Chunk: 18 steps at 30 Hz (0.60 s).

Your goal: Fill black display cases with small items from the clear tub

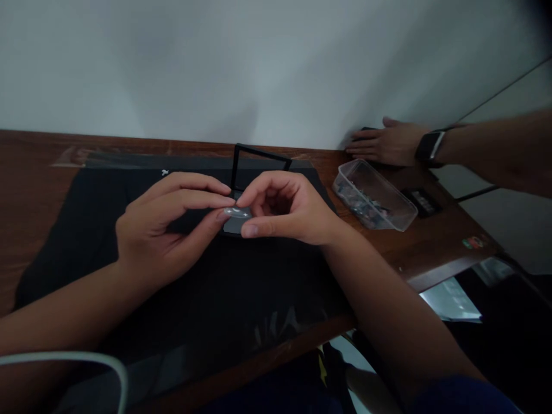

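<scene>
My left hand (168,227) and my right hand (284,210) meet above the black mat (129,259). Both pinch one small clear plastic packet (237,213) between thumb and fingertips. Just beneath the packet lies a small dark grey flat piece (235,226) on the mat. Behind my fingers stands a thin black frame stand (259,156). What the packet holds is too small to make out.
A clear plastic tub (373,195) of small dark parts sits at the right on the brown wooden table (26,190). Another person's hand (383,144) with a wristwatch (429,146) rests flat at the back right. A small black tray (425,201) lies beside the tub. A white cable (77,359) curves at the lower left.
</scene>
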Each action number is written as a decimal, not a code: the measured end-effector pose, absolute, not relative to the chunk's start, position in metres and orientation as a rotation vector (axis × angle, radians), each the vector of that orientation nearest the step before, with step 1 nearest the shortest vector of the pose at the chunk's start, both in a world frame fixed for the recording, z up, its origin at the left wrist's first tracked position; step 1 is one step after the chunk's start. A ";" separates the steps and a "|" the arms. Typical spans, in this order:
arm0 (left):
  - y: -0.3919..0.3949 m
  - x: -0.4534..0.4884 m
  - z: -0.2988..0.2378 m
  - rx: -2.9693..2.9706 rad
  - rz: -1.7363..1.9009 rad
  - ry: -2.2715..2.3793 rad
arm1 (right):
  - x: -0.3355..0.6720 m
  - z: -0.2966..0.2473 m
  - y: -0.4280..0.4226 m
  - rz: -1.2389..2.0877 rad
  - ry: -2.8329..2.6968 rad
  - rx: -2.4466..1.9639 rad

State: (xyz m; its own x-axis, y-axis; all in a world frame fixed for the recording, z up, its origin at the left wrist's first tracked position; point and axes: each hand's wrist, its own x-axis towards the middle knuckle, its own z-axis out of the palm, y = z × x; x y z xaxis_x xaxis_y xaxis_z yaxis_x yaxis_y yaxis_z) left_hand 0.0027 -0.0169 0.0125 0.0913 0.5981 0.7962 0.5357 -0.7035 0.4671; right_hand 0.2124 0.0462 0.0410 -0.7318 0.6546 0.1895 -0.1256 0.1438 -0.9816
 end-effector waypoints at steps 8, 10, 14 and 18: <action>-0.021 0.002 0.013 2.270 1.670 1.211 | 0.212 0.042 0.047 1.809 -1.736 -0.524; -0.020 0.002 0.014 2.270 1.669 1.208 | 0.212 0.042 0.047 1.829 -1.724 -0.517; -0.019 0.003 0.016 2.274 1.667 1.191 | 0.212 0.041 0.046 1.838 -1.720 -0.490; -0.018 0.003 0.014 2.276 1.674 1.175 | 0.209 0.041 0.044 1.840 -1.717 -0.535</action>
State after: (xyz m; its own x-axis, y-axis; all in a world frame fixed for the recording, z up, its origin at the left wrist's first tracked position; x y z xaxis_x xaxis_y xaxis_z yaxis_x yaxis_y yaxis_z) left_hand 0.0033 -0.0177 0.0144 0.1078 0.6150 0.7811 0.5259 -0.7021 0.4802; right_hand 0.2094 0.0442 0.0411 -0.7628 0.6410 0.0852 -0.1294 -0.0221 -0.9914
